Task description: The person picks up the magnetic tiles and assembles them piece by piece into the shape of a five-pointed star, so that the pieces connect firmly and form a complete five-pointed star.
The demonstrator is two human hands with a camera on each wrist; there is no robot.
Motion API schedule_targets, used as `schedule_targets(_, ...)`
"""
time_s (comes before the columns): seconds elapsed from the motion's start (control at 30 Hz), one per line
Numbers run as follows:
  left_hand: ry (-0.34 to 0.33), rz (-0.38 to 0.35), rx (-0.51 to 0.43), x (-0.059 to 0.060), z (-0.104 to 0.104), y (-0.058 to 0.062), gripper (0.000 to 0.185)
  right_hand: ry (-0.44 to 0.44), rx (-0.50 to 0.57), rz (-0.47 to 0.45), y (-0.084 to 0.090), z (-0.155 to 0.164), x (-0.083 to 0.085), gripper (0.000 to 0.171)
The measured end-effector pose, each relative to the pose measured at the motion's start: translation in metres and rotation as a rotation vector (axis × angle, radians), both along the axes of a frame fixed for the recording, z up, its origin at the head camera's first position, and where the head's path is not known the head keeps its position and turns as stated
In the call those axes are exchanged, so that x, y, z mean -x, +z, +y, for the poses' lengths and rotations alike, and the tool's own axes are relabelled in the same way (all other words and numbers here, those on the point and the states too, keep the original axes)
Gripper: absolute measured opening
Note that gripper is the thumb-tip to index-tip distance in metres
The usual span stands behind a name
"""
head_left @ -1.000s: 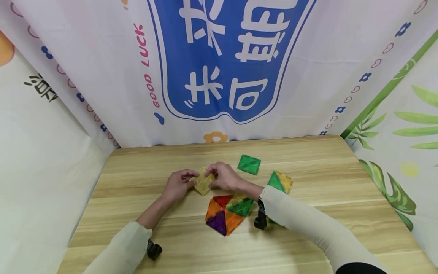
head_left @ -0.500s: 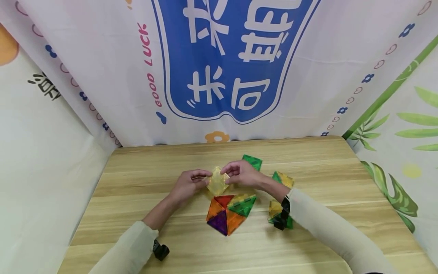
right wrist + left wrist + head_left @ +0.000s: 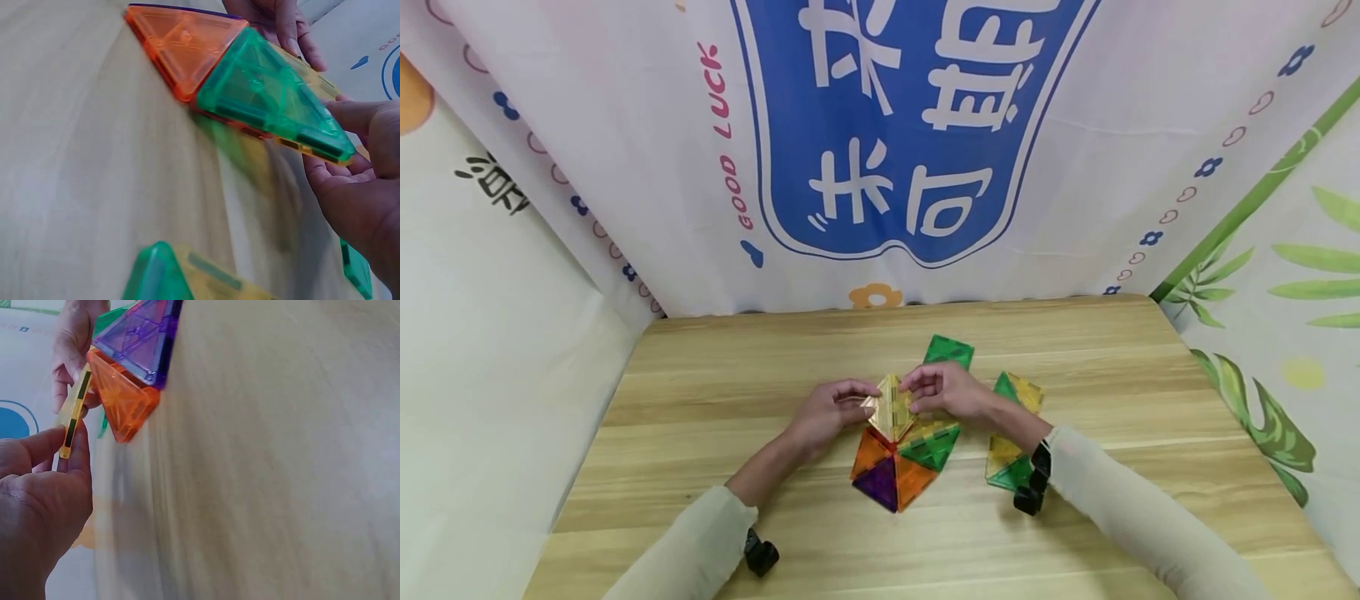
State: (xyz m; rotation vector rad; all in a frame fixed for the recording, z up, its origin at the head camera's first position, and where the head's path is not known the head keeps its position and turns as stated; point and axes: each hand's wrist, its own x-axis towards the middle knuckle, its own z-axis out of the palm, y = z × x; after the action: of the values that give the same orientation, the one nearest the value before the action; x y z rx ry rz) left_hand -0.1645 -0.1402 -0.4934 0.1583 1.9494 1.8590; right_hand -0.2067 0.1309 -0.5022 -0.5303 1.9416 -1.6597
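Two joined yellow magnetic tiles (image 3: pixel 892 408) form a folded diamond, its lower tip overlapping the far side of the built shape in the head view. My left hand (image 3: pixel 822 418) pinches their left side between thumb and fingers. My right hand (image 3: pixel 953 392) pinches the right side; in the right wrist view a green triangular tile (image 3: pixel 269 100) partly hides what its fingers hold. The built shape is a raised cluster of triangular magnetic tiles, with purple (image 3: pixel 878 483), orange (image 3: pixel 913 481) and green (image 3: pixel 934 450) ones visible. Its red tile is mostly covered in the head view.
A green square tile (image 3: pixel 950 350) lies behind my right hand. To the right, under the right forearm, are green and yellow triangular tiles (image 3: pixel 1028 392) and a further pair (image 3: pixel 1011 467). A printed curtain (image 3: pixel 1075 208) hangs behind the wooden table (image 3: pixel 715 367).
Both hands have carried the yellow tiles rightward, from the left of the cluster to its far edge. The pair now stands more steeply, its middle fold plainly visible.
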Motion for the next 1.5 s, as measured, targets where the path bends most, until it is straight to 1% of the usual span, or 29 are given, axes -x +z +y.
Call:
schedule_targets(0.13,-0.002,0.027,0.027,-0.002,0.001,-0.005,0.029,0.015,0.024,0.026,-0.004,-0.002,-0.002,0.033)
schedule_targets(0.23,-0.004,0.073,0.074,-0.003,0.001,-0.008,0.025,0.033,0.034,0.060,-0.005,-0.004,-0.003,0.034)
schedule_targets(0.33,-0.018,0.148,0.152,-0.006,0.001,-0.009,0.022,0.053,0.025,0.091,-0.006,-0.005,-0.004,0.033)
schedule_targets(0.4,-0.037,0.216,0.202,-0.009,0.001,-0.009,0.021,0.065,0.010,0.105,-0.007,-0.005,-0.005,0.033)
schedule_targets(0.53,-0.070,0.353,0.260,-0.017,0.002,-0.005,0.017,0.082,-0.038,0.128,-0.007,-0.005,-0.005,0.035)
schedule_targets(0.57,-0.067,0.378,0.275,-0.019,0.003,-0.004,0.016,0.085,-0.047,0.140,-0.007,-0.006,-0.005,0.036)
schedule_targets(0.67,-0.051,0.411,0.341,-0.028,0.004,0.001,0.016,0.105,-0.066,0.200,-0.002,-0.007,-0.003,0.041)
schedule_targets(0.77,-0.028,0.446,0.458,-0.038,0.007,0.006,0.022,0.157,-0.087,0.290,0.004,-0.008,0.000,0.047)
schedule_targets(0.9,-0.024,0.506,0.599,-0.050,0.012,0.005,0.040,0.242,-0.138,0.417,0.010,-0.010,0.006,0.048)
schedule_targets(1.0,-0.030,0.519,0.662,-0.056,0.017,0.004,0.053,0.286,-0.182,0.481,0.012,-0.012,0.008,0.045)
schedule_targets(1.1,-0.032,0.533,0.709,-0.059,0.022,0.002,0.064,0.302,-0.218,0.510,0.014,-0.012,0.009,0.042)
schedule_targets(1.27,-0.035,0.565,0.745,-0.058,0.027,0.000,0.069,0.272,-0.246,0.548,0.014,-0.006,0.009,0.040)
schedule_targets(1.37,-0.045,0.563,0.735,-0.054,0.028,-0.002,0.065,0.227,-0.262,0.582,0.013,0.001,0.007,0.038)
schedule_targets(1.5,-0.049,0.570,0.694,-0.047,0.026,-0.003,0.056,0.143,-0.303,0.674,0.012,0.014,0.000,0.033)
